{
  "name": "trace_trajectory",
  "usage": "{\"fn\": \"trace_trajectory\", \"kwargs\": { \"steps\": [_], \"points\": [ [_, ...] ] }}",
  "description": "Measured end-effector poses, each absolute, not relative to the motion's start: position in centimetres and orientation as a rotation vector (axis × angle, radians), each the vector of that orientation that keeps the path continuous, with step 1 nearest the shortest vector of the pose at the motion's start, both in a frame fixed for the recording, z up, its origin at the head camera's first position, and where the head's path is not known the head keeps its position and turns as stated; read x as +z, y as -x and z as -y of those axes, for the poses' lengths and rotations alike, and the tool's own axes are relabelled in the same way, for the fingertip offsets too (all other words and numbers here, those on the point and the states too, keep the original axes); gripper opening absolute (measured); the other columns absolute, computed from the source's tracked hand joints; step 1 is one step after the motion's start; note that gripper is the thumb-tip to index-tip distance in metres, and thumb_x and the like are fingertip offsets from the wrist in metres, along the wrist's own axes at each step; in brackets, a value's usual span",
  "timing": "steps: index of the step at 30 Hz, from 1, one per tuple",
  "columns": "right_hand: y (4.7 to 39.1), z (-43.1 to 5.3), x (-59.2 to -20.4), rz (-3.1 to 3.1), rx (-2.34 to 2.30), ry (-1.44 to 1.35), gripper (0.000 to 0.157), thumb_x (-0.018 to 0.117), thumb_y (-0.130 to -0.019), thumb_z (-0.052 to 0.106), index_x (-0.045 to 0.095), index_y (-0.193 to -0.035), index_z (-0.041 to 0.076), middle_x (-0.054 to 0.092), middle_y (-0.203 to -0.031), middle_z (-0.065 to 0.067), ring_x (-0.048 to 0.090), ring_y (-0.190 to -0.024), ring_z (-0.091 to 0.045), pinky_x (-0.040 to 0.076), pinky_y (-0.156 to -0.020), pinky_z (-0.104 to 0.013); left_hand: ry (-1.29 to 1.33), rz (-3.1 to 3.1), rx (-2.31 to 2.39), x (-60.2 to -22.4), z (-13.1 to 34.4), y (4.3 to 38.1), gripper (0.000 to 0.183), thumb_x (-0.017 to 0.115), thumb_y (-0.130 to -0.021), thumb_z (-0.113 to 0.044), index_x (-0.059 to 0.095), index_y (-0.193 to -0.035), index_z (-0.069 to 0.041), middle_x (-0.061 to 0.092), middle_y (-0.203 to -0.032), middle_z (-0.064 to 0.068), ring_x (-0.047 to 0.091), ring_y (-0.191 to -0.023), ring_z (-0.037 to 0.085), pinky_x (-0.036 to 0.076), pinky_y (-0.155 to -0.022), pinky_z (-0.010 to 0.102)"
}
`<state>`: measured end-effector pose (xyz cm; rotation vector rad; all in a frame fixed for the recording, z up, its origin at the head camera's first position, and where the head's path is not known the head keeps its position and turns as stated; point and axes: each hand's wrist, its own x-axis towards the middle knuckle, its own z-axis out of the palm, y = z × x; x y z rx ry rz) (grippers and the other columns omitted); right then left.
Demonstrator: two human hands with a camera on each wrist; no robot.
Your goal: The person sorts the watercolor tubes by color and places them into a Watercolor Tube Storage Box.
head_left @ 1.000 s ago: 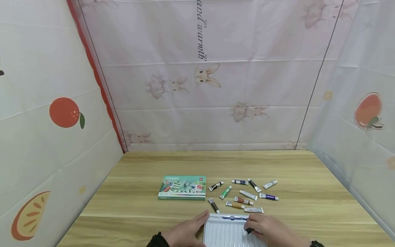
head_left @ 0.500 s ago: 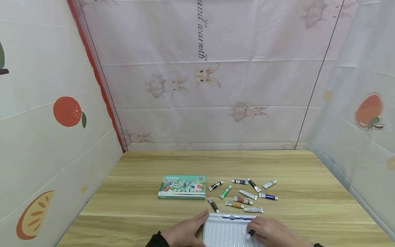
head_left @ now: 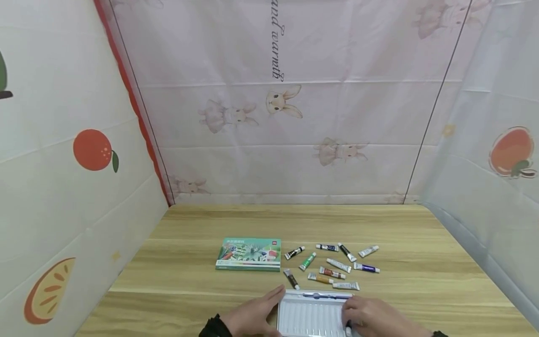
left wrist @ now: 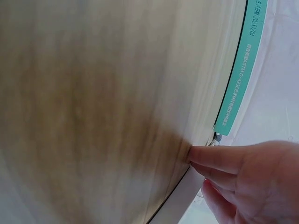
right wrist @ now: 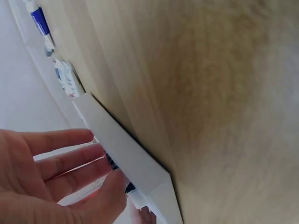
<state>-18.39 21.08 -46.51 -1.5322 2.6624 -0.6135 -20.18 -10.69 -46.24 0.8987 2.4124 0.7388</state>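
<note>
Poking from the right hand (head_left: 370, 316): dark paint tube (head_left: 348, 324) with a white cap, at the right end of the white tray (head_left: 309, 316)
Right hand: thumb and fingers pinching that tube
Left hand (head_left: 252, 316): fingers extended, touching the tray's left edge
Tray slot: blue brush (head_left: 324, 296)
Beyond the tray: loose tubes (head_left: 332, 273) on the table (head_left: 181, 299)
Left of them: green box (head_left: 248, 255), lying flat

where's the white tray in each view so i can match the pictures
Head: the white tray is at the bottom, just right of centre, between left hand and right hand.
Left wrist: white tray near the bottom, right of centre, beside the left hand.
Right wrist: white tray lower middle, slanting to the bottom edge, beside the right hand.
Landmark in all three: the wood-grain table.
</note>
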Motion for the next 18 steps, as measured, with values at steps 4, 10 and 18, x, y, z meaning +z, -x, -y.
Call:
{"fn": "trace_trajectory", "kwargs": {
  "steps": [4, 10, 18],
  "points": [
    [17.84, -21.41, -46.12, -2.587, -0.718, 1.415, 0.019, 0.052, -0.080, 0.020, 0.055, -0.097, 0.029, 0.050, -0.098, 0.013, 0.046, -0.082, -0.001, 0.044, -0.064, -0.021, -0.875, -2.416, 0.759, -46.29, 10.71, 20.10, 0.089, 0.056, -0.062, -0.054, 0.017, -0.132, -0.014, 0.016, -0.134, -0.002, 0.022, -0.115, 0.007, 0.028, -0.090, 0.028],
    [17.76, -21.89, -46.30, -2.564, -0.740, 1.354, 0.017, 0.050, -0.082, 0.022, 0.059, -0.096, 0.026, 0.051, -0.103, 0.008, 0.046, -0.089, -0.004, 0.044, -0.069, -0.025, -0.886, -2.423, 0.743, -46.34, 10.75, 20.04, 0.089, 0.056, -0.063, -0.053, 0.018, -0.132, -0.013, 0.015, -0.134, -0.002, 0.022, -0.116, 0.008, 0.028, -0.089, 0.027],
    [18.20, -21.45, -46.43, -2.620, -0.623, 1.458, 0.017, 0.055, -0.078, 0.022, 0.062, -0.093, 0.022, 0.052, -0.102, 0.006, 0.048, -0.090, -0.006, 0.044, -0.068, -0.023, -0.863, -2.449, 0.657, -46.40, 10.35, 20.18, 0.089, 0.056, -0.061, -0.053, 0.019, -0.131, -0.015, 0.016, -0.134, -0.003, 0.022, -0.116, 0.009, 0.028, -0.090, 0.028]
  ]
}}
